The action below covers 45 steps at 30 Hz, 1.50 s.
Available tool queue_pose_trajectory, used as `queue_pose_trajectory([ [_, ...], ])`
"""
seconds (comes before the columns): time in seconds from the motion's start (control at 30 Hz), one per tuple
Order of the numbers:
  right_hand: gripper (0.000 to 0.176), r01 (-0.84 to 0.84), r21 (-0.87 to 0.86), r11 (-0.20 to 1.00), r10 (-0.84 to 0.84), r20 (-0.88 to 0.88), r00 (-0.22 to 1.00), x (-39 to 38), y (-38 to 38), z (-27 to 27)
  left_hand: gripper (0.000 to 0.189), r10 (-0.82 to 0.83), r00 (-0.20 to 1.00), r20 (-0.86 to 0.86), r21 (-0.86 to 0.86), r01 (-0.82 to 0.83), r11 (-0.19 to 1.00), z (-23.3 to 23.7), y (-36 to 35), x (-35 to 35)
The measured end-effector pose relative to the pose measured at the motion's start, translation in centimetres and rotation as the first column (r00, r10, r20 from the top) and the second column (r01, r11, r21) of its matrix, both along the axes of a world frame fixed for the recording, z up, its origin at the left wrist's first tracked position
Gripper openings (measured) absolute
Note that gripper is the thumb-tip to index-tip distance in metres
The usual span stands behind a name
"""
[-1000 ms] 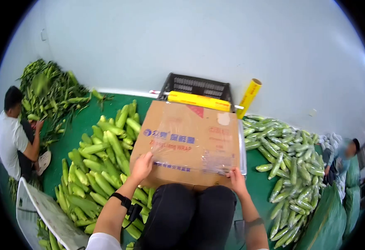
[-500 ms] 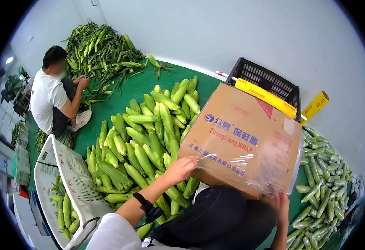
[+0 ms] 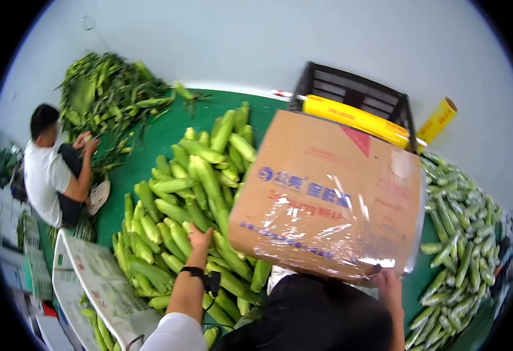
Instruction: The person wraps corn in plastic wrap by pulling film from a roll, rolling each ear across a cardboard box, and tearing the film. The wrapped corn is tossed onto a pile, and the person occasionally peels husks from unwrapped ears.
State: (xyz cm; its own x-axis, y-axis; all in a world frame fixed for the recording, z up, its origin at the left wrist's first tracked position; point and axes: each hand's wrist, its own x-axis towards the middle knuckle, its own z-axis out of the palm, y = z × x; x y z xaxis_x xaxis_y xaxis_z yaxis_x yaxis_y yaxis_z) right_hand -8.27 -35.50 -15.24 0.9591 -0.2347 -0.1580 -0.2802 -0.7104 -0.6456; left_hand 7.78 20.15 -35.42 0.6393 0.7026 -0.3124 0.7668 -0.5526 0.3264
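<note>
Over the pile of green corn ears (image 3: 174, 234), my left hand (image 3: 198, 238) reaches down with thumb and fingers apart, right at an ear in the middle. A black band with a small device is on that wrist. My right hand (image 3: 388, 281) is closed at the near right corner of the cardboard box (image 3: 321, 175), pinching the edge of the clear plastic wrap (image 3: 332, 234). The wrap lies wrinkled and shiny across the near half of the box top. Dark-trousered knees are below the box.
Behind the box, a yellow film roll (image 3: 356, 120) lies by a black crate (image 3: 350, 88); a yellow tube (image 3: 438, 124) leans nearby. Wrapped corn (image 3: 461, 251) is heaped at right. A white basket (image 3: 101, 281) stands at left. A person (image 3: 52, 169) sits by a husk heap (image 3: 107, 88).
My left hand has left the box's near edge and moved left onto the corn. The wrap now covers more of the box top. My right hand stays at the corner; the view has shifted.
</note>
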Motion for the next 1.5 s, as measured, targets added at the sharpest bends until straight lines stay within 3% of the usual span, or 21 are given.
queue_pose_trajectory([
  [0.07, 0.005, -0.129, -0.131, 0.983, 0.146, 0.139, 0.979, -0.2, 0.2, 0.5, 0.078, 0.109, 0.959, 0.262, -0.468, 0.028, 0.883, -6.2, 5.8, -0.3],
  [0.13, 0.007, -0.154, -0.163, 0.975, 0.179, 0.153, 0.972, -0.5, 0.5, 0.8, 0.066, 0.406, 0.904, 0.136, -0.953, 0.007, 0.303, 1.9, 4.9, -1.4],
  [0.2, 0.010, -0.159, -0.217, 0.963, 0.205, 0.210, 0.956, -0.9, 0.5, 0.5, 0.060, 0.505, 0.834, 0.222, -0.973, 0.162, 0.162, 8.8, 2.5, -4.3],
  [0.3, 0.012, -0.188, -0.277, 0.942, 0.274, 0.312, 0.910, -1.1, 0.8, -0.3, 0.062, 0.300, 0.794, 0.529, -0.848, 0.482, 0.219, 17.3, -1.3, -4.6],
  [0.4, 0.012, -0.177, -0.358, 0.917, 0.314, 0.373, 0.873, -0.7, 0.8, 0.0, 0.076, -0.262, 0.742, 0.617, -0.562, 0.649, 0.512, 25.7, -9.9, -0.7],
  [0.47, 0.012, -0.136, -0.375, 0.917, 0.282, 0.368, 0.886, -0.5, 1.2, 0.7, 0.074, -0.853, 0.165, 0.495, 0.098, 0.965, 0.244, 28.7, -15.7, 1.7],
  [0.57, 0.011, -0.056, -0.337, 0.940, 0.146, 0.248, 0.958, -1.2, 1.4, 0.4, 0.069, -0.890, -0.226, 0.396, 0.184, 0.969, -0.164, 29.1, -24.5, 2.1],
  [0.67, 0.008, -0.039, -0.219, 0.975, 0.073, 0.148, 0.986, -0.9, 1.6, 1.4, 0.064, -0.859, -0.410, 0.308, 0.158, 0.912, -0.379, 26.6, -29.5, 3.4],
  [0.73, 0.011, 0.077, 0.278, 0.958, -0.110, 0.106, 0.988, 0.1, 1.1, 3.3, 0.060, -0.854, -0.369, 0.367, 0.050, 0.925, -0.378, 26.0, -30.7, 4.5],
  [0.8, 0.014, 0.055, 0.719, 0.693, -0.303, 0.222, 0.927, 2.5, 0.4, 4.7, 0.059, -0.833, -0.361, 0.418, 0.073, 0.928, -0.365, 25.8, -30.7, 5.1],
  [0.87, 0.025, -0.015, 0.590, 0.807, -0.210, 0.310, 0.927, 7.0, 1.6, 6.3, 0.060, -0.852, -0.289, 0.437, 0.088, 0.956, -0.279, 25.9, -30.7, 5.1],
  [0.93, 0.033, -0.183, -0.096, 0.978, 0.206, 0.476, 0.855, 11.3, 2.4, 4.2, 0.061, -0.869, -0.220, 0.444, 0.214, 0.967, -0.136, 25.9, -30.3, 4.0],
  [0.97, 0.036, -0.219, -0.445, 0.869, 0.424, 0.439, 0.792, 12.6, 2.6, 3.3, 0.061, -0.854, -0.125, 0.506, 0.275, 0.961, 0.022, 25.9, -29.2, 2.9],
  [1.07, 0.041, -0.264, -0.422, 0.867, 0.367, 0.183, 0.912, 14.1, 2.9, 3.4, 0.043, -0.866, 0.234, 0.441, 0.171, 0.926, 0.337, 23.6, -24.8, -2.6],
  [1.13, 0.040, -0.192, -0.484, 0.854, 0.374, 0.314, 0.873, 14.6, 2.9, 2.3, 0.024, -0.891, 0.046, 0.453, 0.285, 0.939, 0.193, 21.5, -21.4, -1.9],
  [1.2, 0.039, -0.135, -0.504, 0.853, 0.368, 0.398, 0.840, 14.9, 3.1, 2.4, 0.013, -0.815, 0.085, 0.573, 0.370, 0.861, 0.349, 23.1, -21.0, 0.9],
  [1.23, 0.038, -0.129, -0.507, 0.852, 0.377, 0.424, 0.823, 15.0, 3.0, 2.4, 0.018, -0.733, -0.045, 0.678, 0.501, 0.759, 0.417, 25.7, -22.8, 3.9],
  [1.3, 0.034, -0.160, -0.491, 0.856, 0.398, 0.429, 0.811, 15.4, 2.6, 1.9, 0.010, -0.766, -0.161, 0.622, 0.619, 0.700, 0.356, 29.6, -27.5, 8.1],
  [1.37, 0.029, -0.154, -0.497, 0.854, 0.407, 0.455, 0.792, 16.0, 2.4, 2.0, 0.006, -0.926, -0.316, 0.208, 0.377, 0.899, -0.222, 23.5, -33.7, 12.4],
  [1.43, 0.024, -0.125, -0.508, 0.852, 0.399, 0.476, 0.784, 16.1, 2.3, 1.6, 0.015, -0.919, -0.376, 0.117, 0.404, 0.864, -0.302, 25.1, -35.2, 10.1],
  [1.5, 0.021, -0.225, -0.435, 0.872, 0.314, 0.144, 0.938, 14.9, 3.3, 4.7, 0.040, -0.965, -0.264, -0.012, 0.079, 0.961, -0.264, 28.5, -34.2, 5.0],
])
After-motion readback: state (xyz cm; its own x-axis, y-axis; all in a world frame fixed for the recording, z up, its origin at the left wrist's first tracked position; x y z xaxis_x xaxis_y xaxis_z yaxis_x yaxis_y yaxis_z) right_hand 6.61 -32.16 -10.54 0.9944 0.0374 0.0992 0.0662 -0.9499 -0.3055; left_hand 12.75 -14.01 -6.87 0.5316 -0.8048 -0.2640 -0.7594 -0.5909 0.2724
